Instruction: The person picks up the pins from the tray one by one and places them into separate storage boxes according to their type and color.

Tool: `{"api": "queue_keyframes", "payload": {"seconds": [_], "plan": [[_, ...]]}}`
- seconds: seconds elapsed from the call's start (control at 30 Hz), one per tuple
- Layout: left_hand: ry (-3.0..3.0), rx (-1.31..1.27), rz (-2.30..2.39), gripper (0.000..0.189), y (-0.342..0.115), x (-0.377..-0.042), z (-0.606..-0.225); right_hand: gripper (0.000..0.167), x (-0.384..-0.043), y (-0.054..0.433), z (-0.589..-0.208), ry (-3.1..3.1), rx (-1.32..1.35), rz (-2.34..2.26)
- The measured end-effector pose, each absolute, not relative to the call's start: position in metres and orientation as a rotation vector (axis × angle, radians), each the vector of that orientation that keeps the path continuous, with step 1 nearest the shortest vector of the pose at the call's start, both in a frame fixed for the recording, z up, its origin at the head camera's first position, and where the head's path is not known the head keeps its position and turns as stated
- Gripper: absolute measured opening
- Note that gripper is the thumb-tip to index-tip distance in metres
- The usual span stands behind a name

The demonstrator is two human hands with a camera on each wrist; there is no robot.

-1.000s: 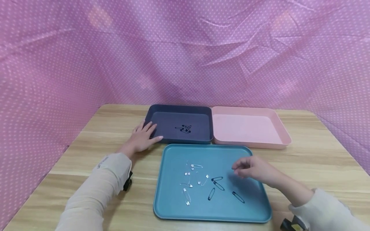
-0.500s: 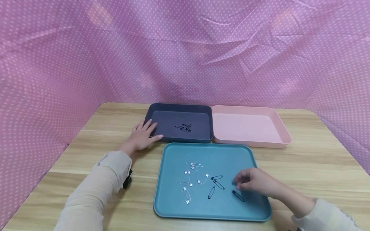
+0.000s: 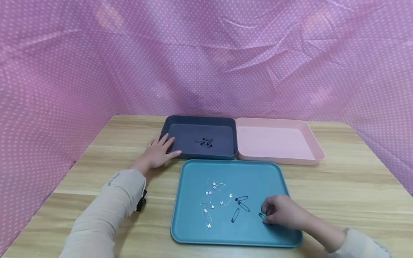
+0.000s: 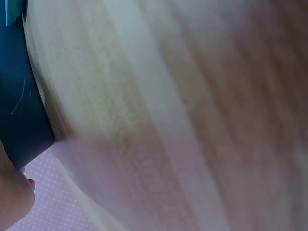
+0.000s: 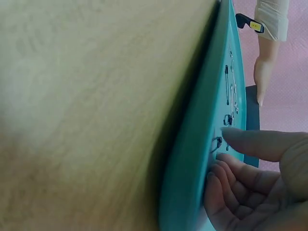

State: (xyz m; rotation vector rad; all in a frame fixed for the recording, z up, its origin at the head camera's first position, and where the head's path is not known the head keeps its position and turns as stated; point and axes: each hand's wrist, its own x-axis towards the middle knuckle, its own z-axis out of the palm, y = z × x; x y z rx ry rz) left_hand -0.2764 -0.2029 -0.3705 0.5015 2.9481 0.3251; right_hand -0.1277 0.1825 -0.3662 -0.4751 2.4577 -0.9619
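Note:
My left hand [image 3: 157, 154] rests with fingers spread over the left rim of the navy tray [image 3: 222, 150]. Several black safety pins [image 3: 206, 142] lie together in that tray. On the teal tray [image 3: 251, 236], my right hand [image 3: 284, 212] is lowered at a single black safety pin [image 3: 261, 215], partly hidden by its fingers. In the right wrist view the thumb [image 5: 255, 143] and forefinger are bent either side of this pin, with a gap between their tips. To its left lie more black safety pins [image 3: 235, 215] and several silver safety pins [image 3: 208, 216].
A pink tray [image 3: 274, 143] stands against the navy tray's right side, behind the teal one. All three sit on a wood-grain table [image 3: 348, 186]. Pink dotted cloth [image 3: 206, 64] hangs behind and at both sides.
My right hand has moved down and slightly right across the teal tray to the rightmost black safety pin. My left hand has kept its place on the navy tray.

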Motion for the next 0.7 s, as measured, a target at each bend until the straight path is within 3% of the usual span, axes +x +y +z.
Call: {"api": "queue_keyframes", "payload": {"seconds": [0.7], "plan": [[2.956, 0.495, 0.320, 0.080, -0.2023, -0.2768, -0.3728, 0.013, -0.1359, 0.1856, -0.3692, 2.452, -0.575, -0.929]]}}
